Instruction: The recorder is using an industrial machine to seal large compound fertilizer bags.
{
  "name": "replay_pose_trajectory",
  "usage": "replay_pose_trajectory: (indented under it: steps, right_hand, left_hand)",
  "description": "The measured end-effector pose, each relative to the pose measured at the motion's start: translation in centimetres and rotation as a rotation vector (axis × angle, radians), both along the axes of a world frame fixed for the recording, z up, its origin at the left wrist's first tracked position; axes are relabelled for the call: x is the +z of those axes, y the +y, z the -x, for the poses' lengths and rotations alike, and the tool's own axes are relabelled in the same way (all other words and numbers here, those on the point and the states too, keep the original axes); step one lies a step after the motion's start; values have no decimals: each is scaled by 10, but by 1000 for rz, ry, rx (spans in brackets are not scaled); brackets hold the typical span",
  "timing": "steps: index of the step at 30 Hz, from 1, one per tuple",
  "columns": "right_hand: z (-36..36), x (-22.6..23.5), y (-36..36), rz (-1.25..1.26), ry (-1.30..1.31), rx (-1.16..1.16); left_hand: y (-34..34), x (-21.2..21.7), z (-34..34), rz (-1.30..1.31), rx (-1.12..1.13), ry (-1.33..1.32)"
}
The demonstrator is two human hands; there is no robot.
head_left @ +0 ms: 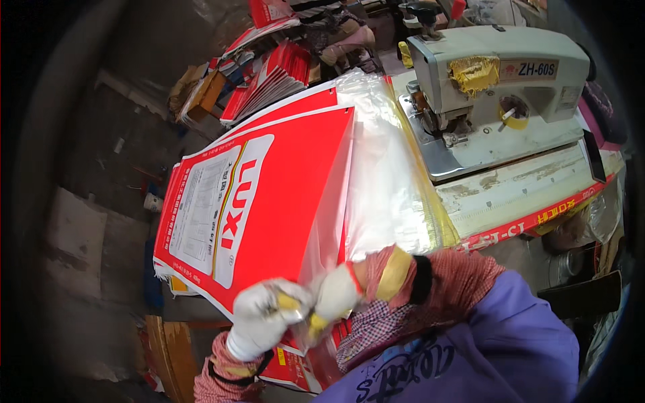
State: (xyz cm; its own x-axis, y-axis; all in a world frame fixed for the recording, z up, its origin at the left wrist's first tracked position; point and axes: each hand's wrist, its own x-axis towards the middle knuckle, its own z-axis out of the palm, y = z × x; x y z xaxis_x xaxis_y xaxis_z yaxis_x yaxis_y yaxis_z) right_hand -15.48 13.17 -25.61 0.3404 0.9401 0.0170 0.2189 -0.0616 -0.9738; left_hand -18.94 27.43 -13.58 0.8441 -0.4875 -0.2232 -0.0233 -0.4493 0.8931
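Note:
A white-gloved pair of hands meets at the lower edge of a large red printed bag (295, 195). My left hand (259, 319) is closed, its fingertips pinching a fold of clear plastic liner bag (316, 258). My right hand (336, 293) is also closed on that film, close beside the left and slightly blurred. Yellow coverings show on fingers of both gloves. The red bag lies flat on a pile of similar bags, its lower right side partly under the film. Right of it spreads a stack of clear plastic bags (383, 168).
A pale industrial sewing machine (497, 87) stands on a worn worktable (510, 188) at the right. A black phone-like slab (594, 156) leans at the table's edge. Folded red bags (269, 80) are heaped at the back. A wooden piece (171, 356) stands at lower left.

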Motion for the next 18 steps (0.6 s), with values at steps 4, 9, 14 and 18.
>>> replay_pose_trajectory:
  steps: [4,9,14,18]
  right_hand:
    - [-101,-20,-55,219,-777,-1124]
    - [-140,-33,-90,256,-392,-1571]
    - [-99,4,-81,243,-590,-1577]
    - [-94,31,-93,501,-895,-1082]
  left_hand:
    - [27,-24,9,-171,-485,23]
    - [7,-33,-6,-448,-1087,587]
    - [-80,13,-99,-341,-838,-385]
    - [-179,21,-163,-655,-526,-1515]
